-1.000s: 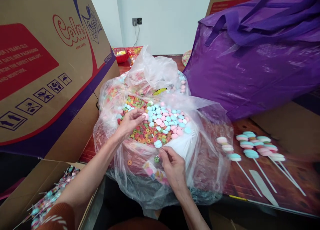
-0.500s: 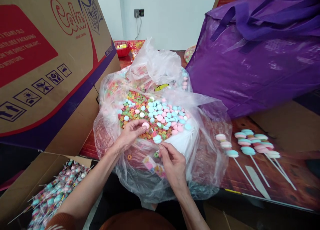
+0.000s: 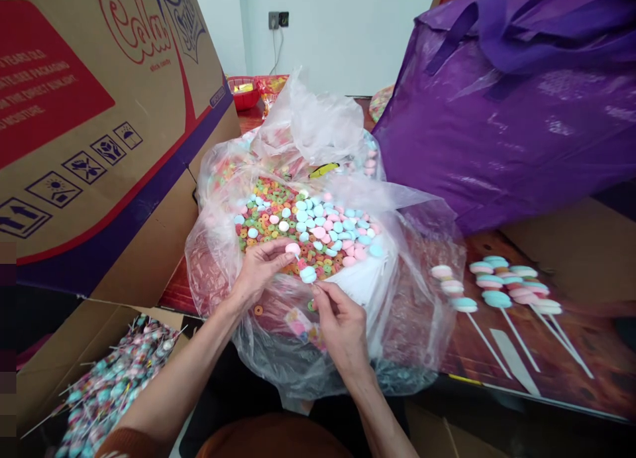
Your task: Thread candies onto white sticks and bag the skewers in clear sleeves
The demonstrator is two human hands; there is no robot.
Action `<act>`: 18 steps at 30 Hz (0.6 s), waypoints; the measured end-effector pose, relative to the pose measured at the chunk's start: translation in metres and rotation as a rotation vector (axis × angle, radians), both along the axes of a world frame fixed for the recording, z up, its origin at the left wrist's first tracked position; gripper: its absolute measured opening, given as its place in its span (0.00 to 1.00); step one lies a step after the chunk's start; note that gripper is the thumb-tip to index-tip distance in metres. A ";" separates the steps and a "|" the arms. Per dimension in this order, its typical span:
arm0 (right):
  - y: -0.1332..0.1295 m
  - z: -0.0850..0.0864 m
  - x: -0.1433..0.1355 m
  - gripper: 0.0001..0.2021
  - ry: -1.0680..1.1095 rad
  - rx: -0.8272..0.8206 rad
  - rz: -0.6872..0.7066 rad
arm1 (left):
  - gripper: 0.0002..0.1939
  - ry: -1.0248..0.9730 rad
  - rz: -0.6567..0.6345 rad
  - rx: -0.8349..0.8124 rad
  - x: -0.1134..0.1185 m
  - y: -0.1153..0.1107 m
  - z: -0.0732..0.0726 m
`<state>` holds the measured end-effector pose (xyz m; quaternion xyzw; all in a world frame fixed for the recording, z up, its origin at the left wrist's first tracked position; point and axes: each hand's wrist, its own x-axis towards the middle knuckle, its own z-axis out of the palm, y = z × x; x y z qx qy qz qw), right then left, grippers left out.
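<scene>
Between thumb and fingers, my left hand pinches a pink candy at the top end of a stick. My right hand grips the lower end of that stick, just below a blue candy; a small red piece sits between the two candies. Both hands are over an open clear plastic bag. Inside it lie ring-shaped candies and blue, pink and white round candies. Several finished-looking candy sticks rest on the table at the right.
A large cardboard box stands at the left, a purple bag at the right. An open box at lower left holds many candy sticks. A red basket sits at the back. A white strip lies near the table's edge.
The pink candy has come onto the stick's upper end, closer to the blue one. My right hand has shifted slightly left with the stick. The view has moved a little.
</scene>
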<state>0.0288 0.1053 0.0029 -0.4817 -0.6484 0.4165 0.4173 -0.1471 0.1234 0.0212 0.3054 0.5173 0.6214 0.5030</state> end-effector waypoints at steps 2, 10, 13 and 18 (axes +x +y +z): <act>0.000 0.000 0.001 0.13 -0.016 0.008 0.005 | 0.21 0.016 -0.008 0.010 0.000 -0.001 -0.001; 0.002 0.010 0.003 0.14 -0.117 0.025 0.050 | 0.18 0.200 0.006 0.083 0.006 -0.005 -0.004; 0.005 0.014 0.002 0.14 -0.136 0.013 0.056 | 0.13 0.326 0.033 0.113 0.008 -0.007 -0.003; 0.003 0.016 -0.007 0.14 -0.130 0.013 0.031 | 0.11 0.421 0.082 0.134 0.011 -0.009 -0.008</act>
